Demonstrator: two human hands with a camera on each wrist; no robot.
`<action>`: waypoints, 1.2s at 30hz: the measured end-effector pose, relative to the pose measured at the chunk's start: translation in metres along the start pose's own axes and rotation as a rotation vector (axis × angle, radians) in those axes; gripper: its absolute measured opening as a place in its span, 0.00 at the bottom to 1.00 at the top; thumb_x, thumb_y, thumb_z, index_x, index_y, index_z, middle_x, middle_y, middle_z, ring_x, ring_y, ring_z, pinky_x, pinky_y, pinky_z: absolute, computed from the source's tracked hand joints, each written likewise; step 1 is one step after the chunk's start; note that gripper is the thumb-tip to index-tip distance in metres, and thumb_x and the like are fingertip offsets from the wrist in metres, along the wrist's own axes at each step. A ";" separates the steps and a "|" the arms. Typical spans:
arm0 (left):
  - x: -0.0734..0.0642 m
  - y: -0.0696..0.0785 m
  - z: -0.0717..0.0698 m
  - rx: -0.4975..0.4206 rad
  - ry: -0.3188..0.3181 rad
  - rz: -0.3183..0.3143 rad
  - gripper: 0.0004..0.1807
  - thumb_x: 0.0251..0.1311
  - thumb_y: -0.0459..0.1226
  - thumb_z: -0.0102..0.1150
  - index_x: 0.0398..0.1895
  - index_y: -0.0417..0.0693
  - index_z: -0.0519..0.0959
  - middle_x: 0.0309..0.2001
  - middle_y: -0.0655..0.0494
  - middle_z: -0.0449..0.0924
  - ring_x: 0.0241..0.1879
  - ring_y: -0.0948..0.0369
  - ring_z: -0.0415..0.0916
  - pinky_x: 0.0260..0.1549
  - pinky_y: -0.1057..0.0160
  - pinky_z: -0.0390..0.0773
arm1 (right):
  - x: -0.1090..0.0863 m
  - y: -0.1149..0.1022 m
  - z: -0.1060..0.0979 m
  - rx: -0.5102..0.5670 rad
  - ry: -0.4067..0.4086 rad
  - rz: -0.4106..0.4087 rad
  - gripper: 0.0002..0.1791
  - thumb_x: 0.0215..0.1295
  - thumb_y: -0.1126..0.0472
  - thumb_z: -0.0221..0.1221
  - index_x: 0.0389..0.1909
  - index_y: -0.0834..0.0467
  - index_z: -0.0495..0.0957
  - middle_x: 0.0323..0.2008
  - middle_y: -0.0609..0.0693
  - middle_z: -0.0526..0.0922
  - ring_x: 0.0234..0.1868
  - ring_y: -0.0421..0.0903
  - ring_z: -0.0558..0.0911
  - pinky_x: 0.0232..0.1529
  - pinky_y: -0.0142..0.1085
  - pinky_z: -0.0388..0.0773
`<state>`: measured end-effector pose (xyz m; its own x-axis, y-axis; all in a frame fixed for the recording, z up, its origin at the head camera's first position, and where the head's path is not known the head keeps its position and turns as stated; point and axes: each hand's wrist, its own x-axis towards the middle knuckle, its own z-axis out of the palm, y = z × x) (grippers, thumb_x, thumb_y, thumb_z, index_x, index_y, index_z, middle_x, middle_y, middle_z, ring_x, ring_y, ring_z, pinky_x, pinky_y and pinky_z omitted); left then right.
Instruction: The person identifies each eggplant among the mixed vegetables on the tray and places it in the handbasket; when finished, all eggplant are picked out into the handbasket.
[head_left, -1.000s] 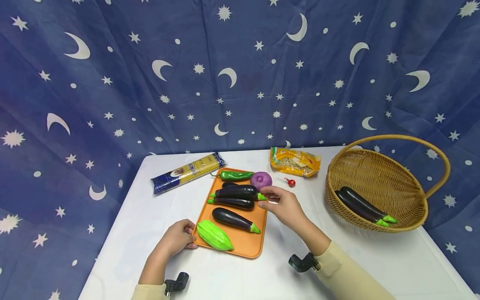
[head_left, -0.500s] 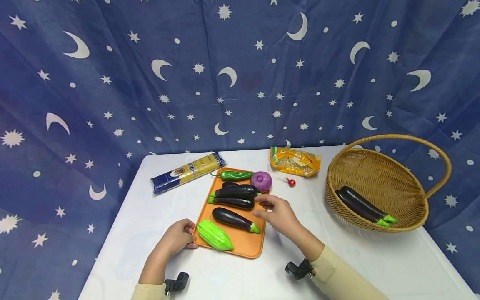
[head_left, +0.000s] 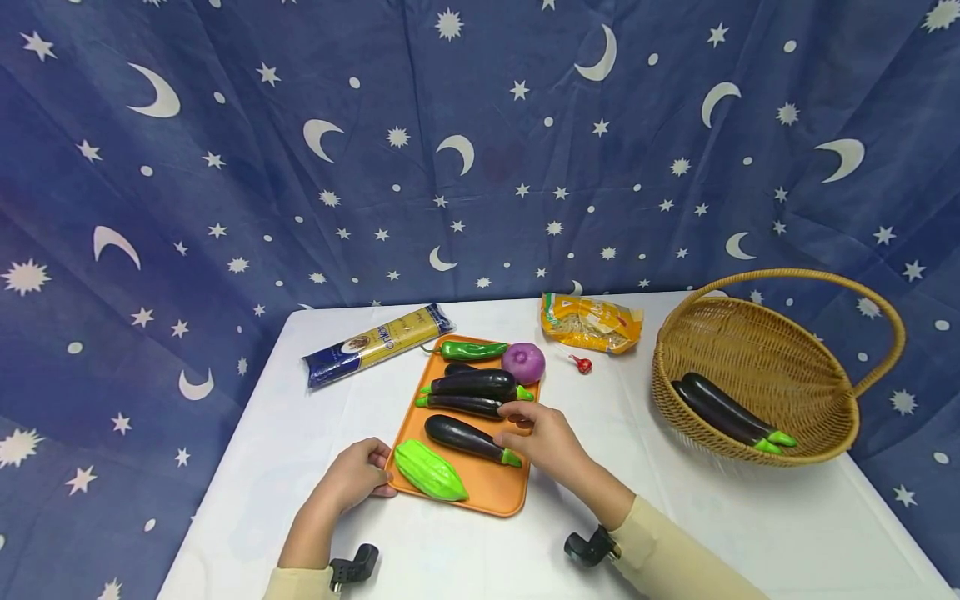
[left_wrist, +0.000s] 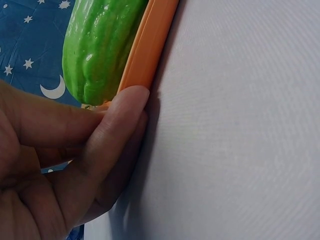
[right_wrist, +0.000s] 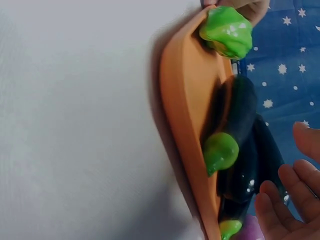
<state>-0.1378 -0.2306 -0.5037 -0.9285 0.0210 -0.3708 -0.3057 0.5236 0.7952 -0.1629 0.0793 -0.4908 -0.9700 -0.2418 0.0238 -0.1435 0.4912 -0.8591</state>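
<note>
My left hand [head_left: 352,477] pinches the near left corner of an orange tray [head_left: 491,493]; in the left wrist view the fingertips lie on its rim beside a green bitter melon [left_wrist: 97,55]. Over the tray's right side hovers my right hand [head_left: 551,443], thumb and fingers apart. Its fingertips overlap the stem end of a lone eggplant [head_left: 457,435] in the head view. In the right wrist view nothing sits between these fingers. Several more eggplants [head_left: 474,384] are bunched farther up the tray, with a green chili pepper [head_left: 472,350] and a purple onion [head_left: 523,362] beyond them.
A wicker basket [head_left: 757,342] with a tall handle stands at the right, holding eggplants [head_left: 723,408]. Behind the tray lie a blue and yellow pasta packet [head_left: 378,343] and an orange bag [head_left: 592,323]. Close to the bag is a small red item [head_left: 582,364].
My right hand has moved nearer and left, from the stem end of the bunched eggplants to the lone eggplant. The left hand and the tray have stayed put.
</note>
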 end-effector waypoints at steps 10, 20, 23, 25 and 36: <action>-0.001 -0.001 0.000 -0.011 0.004 -0.006 0.17 0.54 0.20 0.60 0.49 0.31 0.74 0.36 0.46 0.71 0.24 0.58 0.81 0.26 0.60 0.88 | -0.002 0.003 0.014 -0.081 -0.030 -0.069 0.22 0.58 0.59 0.73 0.53 0.58 0.82 0.50 0.54 0.84 0.52 0.55 0.82 0.55 0.50 0.82; -0.001 0.001 -0.001 -0.012 0.001 -0.006 0.18 0.55 0.20 0.60 0.50 0.31 0.74 0.37 0.45 0.71 0.25 0.58 0.81 0.26 0.59 0.88 | -0.002 0.007 0.027 -0.167 -0.017 -0.100 0.24 0.56 0.59 0.74 0.54 0.58 0.82 0.52 0.52 0.83 0.52 0.51 0.83 0.55 0.47 0.82; -0.001 0.002 -0.001 -0.008 0.001 -0.006 0.18 0.55 0.20 0.60 0.50 0.31 0.74 0.37 0.45 0.71 0.25 0.58 0.81 0.26 0.59 0.87 | -0.002 0.008 0.029 -0.182 -0.017 -0.105 0.24 0.55 0.60 0.74 0.54 0.58 0.81 0.53 0.52 0.83 0.52 0.50 0.83 0.55 0.46 0.83; -0.002 0.002 -0.001 -0.008 0.001 -0.011 0.18 0.55 0.20 0.60 0.50 0.31 0.75 0.37 0.46 0.71 0.24 0.58 0.81 0.26 0.59 0.87 | -0.002 0.009 0.031 -0.200 -0.013 -0.111 0.24 0.55 0.60 0.74 0.54 0.57 0.81 0.52 0.52 0.83 0.51 0.49 0.83 0.54 0.45 0.83; -0.001 0.000 -0.001 -0.022 0.003 -0.020 0.17 0.54 0.20 0.60 0.49 0.31 0.75 0.37 0.46 0.71 0.24 0.58 0.81 0.27 0.59 0.88 | -0.003 0.014 0.039 -0.268 -0.002 -0.128 0.22 0.55 0.61 0.74 0.52 0.58 0.82 0.49 0.53 0.85 0.49 0.49 0.83 0.54 0.48 0.81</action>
<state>-0.1371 -0.2313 -0.5028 -0.9228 0.0078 -0.3852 -0.3289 0.5047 0.7982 -0.1545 0.0546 -0.5226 -0.9406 -0.3170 0.1220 -0.3111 0.6600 -0.6838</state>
